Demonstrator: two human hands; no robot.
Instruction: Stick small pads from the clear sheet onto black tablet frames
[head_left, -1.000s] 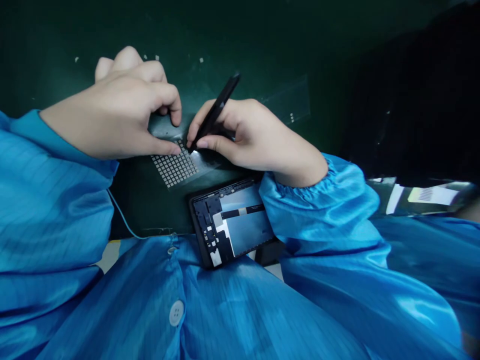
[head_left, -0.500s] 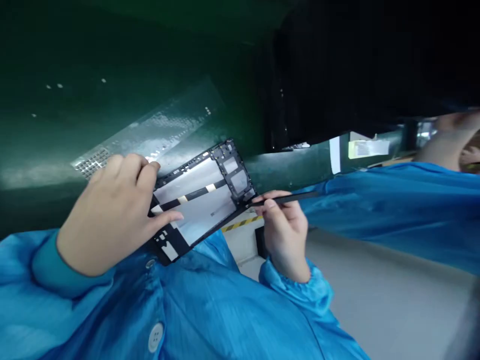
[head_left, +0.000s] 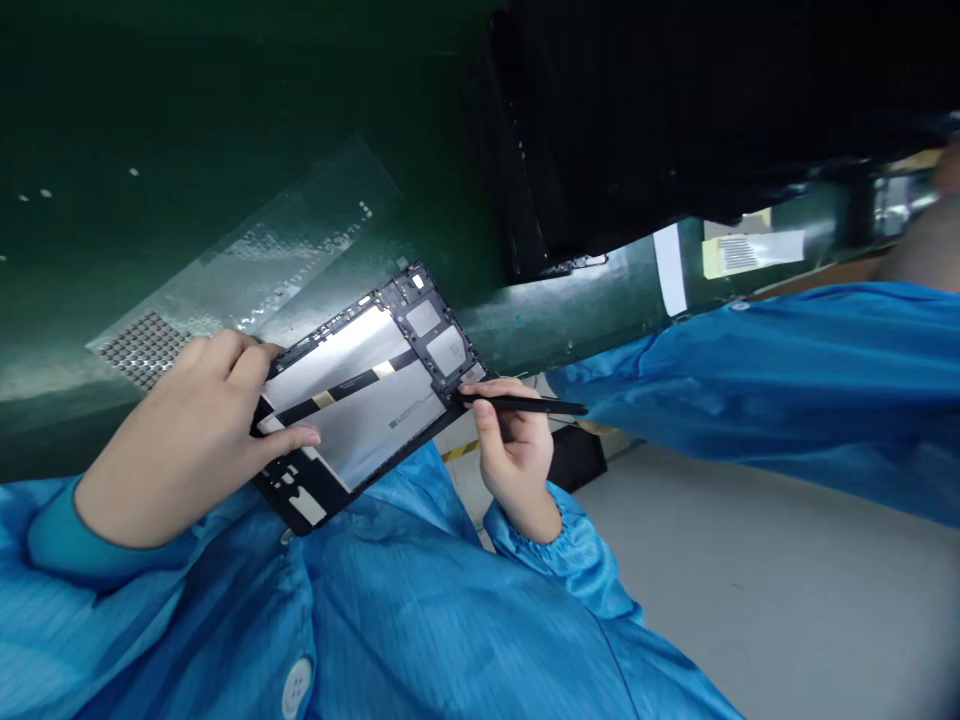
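My left hand [head_left: 187,440] grips the left end of an opened tablet frame [head_left: 367,390], black-edged with a silver inside and a black strip across it. The frame is tilted up over my lap at the green table's front edge. My right hand [head_left: 514,445] pinches black tweezers [head_left: 525,405], whose tip touches the frame's right corner near two grey pads. Both my sleeves are blue.
A clear film sheet with a grid of small grey squares [head_left: 142,345] lies on the green table [head_left: 150,150] behind my left hand. A black box [head_left: 675,110] stands at the back right. Another person's blue sleeve [head_left: 787,380] reaches across on the right, above grey floor [head_left: 750,580].
My hands left the sheet of small squares. My left hand picked up the tablet frame and tilted it, and my right hand brought the tweezers to its right corner. The view swung right.
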